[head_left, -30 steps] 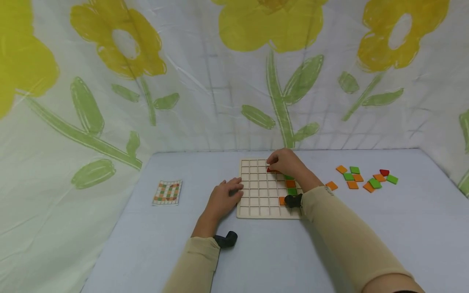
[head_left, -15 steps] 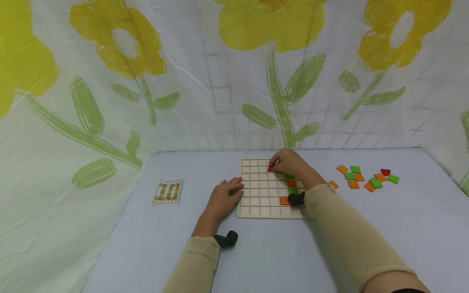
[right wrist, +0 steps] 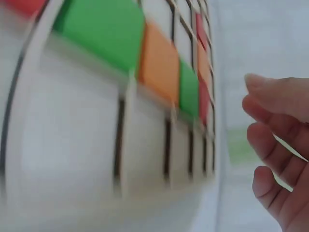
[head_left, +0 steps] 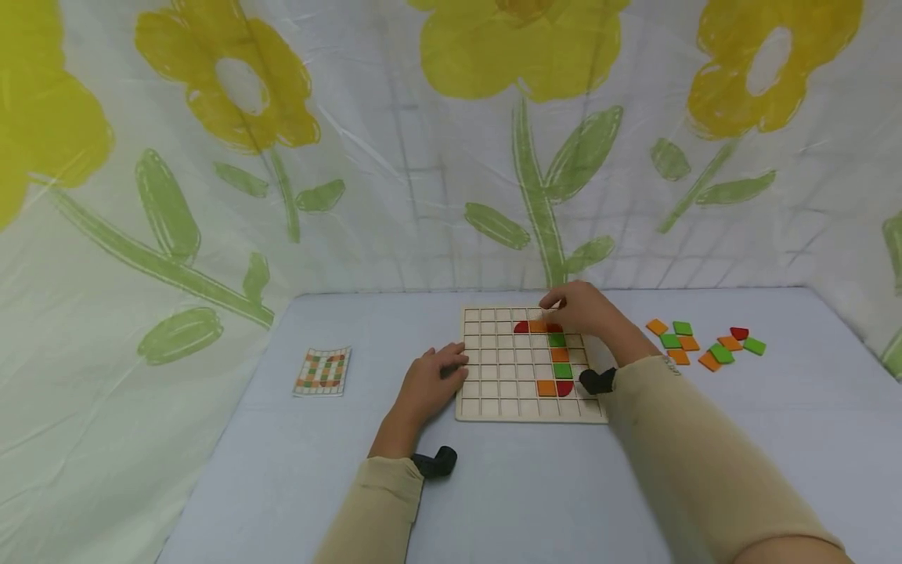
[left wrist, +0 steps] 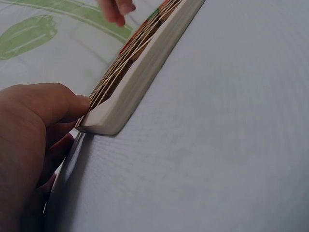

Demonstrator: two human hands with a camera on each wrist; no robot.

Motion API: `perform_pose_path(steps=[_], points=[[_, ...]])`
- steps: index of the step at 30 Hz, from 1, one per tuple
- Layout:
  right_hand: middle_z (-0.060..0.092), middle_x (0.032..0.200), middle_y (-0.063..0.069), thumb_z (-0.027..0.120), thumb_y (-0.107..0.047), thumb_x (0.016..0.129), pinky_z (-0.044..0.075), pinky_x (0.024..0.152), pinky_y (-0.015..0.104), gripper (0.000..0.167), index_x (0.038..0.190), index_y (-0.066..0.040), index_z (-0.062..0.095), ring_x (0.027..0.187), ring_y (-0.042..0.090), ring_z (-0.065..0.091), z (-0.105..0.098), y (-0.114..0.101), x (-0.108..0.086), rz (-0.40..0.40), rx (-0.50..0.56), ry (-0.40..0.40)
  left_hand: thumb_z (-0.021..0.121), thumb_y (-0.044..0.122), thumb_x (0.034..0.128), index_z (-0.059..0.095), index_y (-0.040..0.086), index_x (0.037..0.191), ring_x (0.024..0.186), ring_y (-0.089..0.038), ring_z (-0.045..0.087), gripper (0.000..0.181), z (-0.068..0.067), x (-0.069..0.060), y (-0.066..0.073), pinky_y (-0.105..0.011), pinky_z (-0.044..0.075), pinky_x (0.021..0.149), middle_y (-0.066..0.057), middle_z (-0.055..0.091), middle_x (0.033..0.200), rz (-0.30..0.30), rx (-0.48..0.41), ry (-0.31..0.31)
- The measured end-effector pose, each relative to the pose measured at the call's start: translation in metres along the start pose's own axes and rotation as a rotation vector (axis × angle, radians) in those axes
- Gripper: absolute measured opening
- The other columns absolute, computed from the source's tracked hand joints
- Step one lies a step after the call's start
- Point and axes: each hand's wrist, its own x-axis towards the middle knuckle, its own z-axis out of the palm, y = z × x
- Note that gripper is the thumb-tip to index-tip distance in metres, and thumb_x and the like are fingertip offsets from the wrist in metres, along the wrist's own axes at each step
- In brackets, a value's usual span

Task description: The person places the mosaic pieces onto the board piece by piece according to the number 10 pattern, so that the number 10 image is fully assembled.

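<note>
A wooden grid board (head_left: 488,381) lies flat, holding a red piece (head_left: 521,327), an orange square (head_left: 539,327), another red piece partly under the right hand, then green (head_left: 557,340), orange (head_left: 560,355) and green (head_left: 562,370) squares in a column. Lower down, an orange square (head_left: 546,388) sits beside a rounded red piece (head_left: 564,388). My left hand (head_left: 428,384) touches the board's left edge, its thumb (left wrist: 72,104) at the corner in the left wrist view. Over the board's upper right hovers my right hand (head_left: 581,309), fingers loosely bent with nothing between them.
Loose orange, green and red pieces (head_left: 689,343) lie on the table right of the board, some overlapping. A small card with a coloured grid pattern (head_left: 322,371) lies at the left. A flower-printed cloth (head_left: 366,235) hangs behind the table.
My right hand has let go of the red piece in the upper row and moved right, uncovering the orange square beside it and the lower red piece. My left hand has stayed put.
</note>
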Motion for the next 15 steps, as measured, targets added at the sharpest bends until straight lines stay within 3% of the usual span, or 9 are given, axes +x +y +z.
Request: perform_pose_path(steps=[6,10,15], points=[[0.066,0.122,0.015,0.068,-0.025,0.093,0.053,0.083,0.039,0.037,0.126,-0.007,0.067,0.105,0.029,0.058,-0.037,0.039,-0.035,0.060,0.015,0.087,0.067,0.021,0.0934,0.072,0.011,0.118,0.134,-0.020,0.052,0.027,0.002,0.000,-0.002,-0.041,0.028,0.122,0.001,0.059,0.140,0.007,0.015,-0.002],[0.063,0.124,0.017,0.066,-0.035,0.094,0.052,0.082,0.034,0.046,0.131,-0.007,0.063,0.106,0.029,0.058,-0.060,0.068,-0.065,0.137,0.033,0.109,0.067,0.023,0.0936,0.072,0.012,0.119,0.135,-0.019,0.051,0.028,0.003,0.001,-0.003,-0.041,0.028,0.123,0.002,0.058,0.141,-0.002,0.021,-0.004],[0.058,0.132,0.021,0.062,-0.053,0.092,0.054,0.084,0.036,0.063,0.136,-0.008,0.057,0.114,0.033,0.055,-0.083,0.110,-0.101,0.243,0.079,0.158,0.068,0.024,0.0930,0.072,0.014,0.119,0.135,-0.018,0.050,0.028,0.003,0.002,-0.003,-0.040,0.027,0.123,0.004,0.058,0.141,-0.028,0.025,-0.001]])
